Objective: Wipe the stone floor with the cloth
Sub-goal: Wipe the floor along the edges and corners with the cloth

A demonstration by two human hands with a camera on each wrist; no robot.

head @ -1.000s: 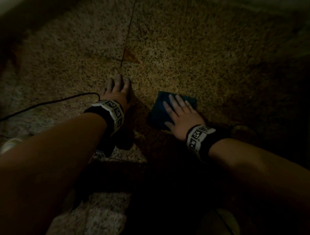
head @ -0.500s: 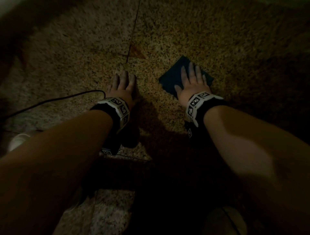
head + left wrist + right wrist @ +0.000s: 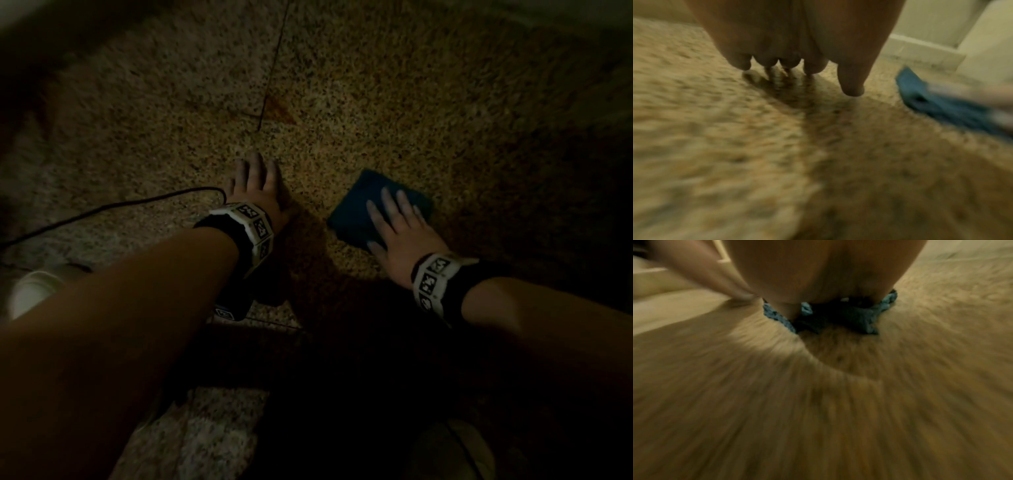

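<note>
The cloth point(image 3: 359, 212), a folded blue pad, lies flat on the stone floor point(image 3: 376, 113) under the right hand point(image 3: 399, 233). That hand rests on it palm down with the fingers point(image 3: 388, 205) straight and slightly spread, pressing rather than gripping; the right wrist view shows blue fabric bunched under the palm and streaked floor all round, which suggests a stroke under way. The cloth sits skewed, one corner pointing away from the person and to the left, so its edges run diagonal to the floor joint point(image 3: 270, 75) ahead.

The left hand point(image 3: 255, 185) lies flat on bare floor, fingers straight and close together, holding nothing. It appears to serve as a prop. The two hands are apart, with a strip of bare floor between them, and the cloth lies to the right of the left hand, well clear of it. A black cable point(image 3: 113, 205) curves in from the left to the left wrist.

The wiping falls to the right hand alone. Unwiped floor lies ahead towards the joint and the reddish stain point(image 3: 279, 108) beside it, up and left of the cloth. Reaching it probably means pushing forward and leftward, keeping clear of the left hand.
</note>
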